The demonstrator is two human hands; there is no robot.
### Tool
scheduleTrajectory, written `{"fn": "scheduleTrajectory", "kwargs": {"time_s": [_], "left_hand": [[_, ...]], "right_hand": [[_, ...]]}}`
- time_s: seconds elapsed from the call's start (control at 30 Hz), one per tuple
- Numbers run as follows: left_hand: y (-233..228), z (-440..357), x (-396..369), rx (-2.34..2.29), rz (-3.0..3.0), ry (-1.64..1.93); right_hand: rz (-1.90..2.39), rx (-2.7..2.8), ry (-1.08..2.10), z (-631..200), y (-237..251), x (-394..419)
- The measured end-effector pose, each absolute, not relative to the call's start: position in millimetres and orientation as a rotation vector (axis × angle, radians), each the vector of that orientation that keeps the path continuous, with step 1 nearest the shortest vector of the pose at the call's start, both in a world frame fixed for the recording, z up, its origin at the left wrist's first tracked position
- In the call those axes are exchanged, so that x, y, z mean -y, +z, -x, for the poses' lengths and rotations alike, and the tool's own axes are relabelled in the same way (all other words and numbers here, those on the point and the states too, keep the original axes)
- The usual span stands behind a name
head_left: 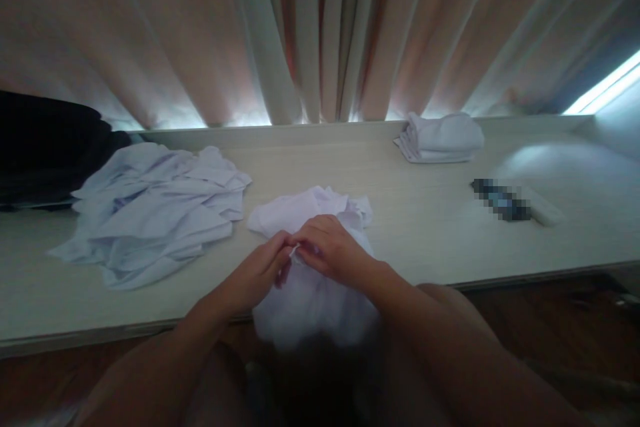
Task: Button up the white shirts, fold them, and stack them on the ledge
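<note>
Both hands pinch one fold: your left hand (260,267) and right hand (327,247) grip the white garment (313,303). It overhangs the table edge (525,278); loosen and it may slide off.

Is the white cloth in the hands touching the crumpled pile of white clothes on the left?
Apart. The head view shows bare table between the white cloth and the crumpled pile.

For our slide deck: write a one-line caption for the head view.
Left hand and right hand pinch a crumpled white cloth garment at the pale table edge.
</note>
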State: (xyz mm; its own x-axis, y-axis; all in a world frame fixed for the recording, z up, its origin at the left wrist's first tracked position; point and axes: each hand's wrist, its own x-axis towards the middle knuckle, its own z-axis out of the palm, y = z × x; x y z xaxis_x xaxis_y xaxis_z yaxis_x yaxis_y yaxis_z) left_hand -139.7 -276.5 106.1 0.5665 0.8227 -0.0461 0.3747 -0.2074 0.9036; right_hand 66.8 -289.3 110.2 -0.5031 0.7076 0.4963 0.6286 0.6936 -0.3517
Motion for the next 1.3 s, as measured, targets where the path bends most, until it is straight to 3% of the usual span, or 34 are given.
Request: {"fn": "scheduleTrajectory", "kwargs": {"time_s": [0.67,1.3], "left_hand": [[107,125,273,-0.999,-1.51,0.497],[114,144,276,-1.136,-1.966,0.299]], "right_hand": [[1.117,2.389,0.123,-83,123,289],[1.255,2.502,0.113,-70,129,301]]}}
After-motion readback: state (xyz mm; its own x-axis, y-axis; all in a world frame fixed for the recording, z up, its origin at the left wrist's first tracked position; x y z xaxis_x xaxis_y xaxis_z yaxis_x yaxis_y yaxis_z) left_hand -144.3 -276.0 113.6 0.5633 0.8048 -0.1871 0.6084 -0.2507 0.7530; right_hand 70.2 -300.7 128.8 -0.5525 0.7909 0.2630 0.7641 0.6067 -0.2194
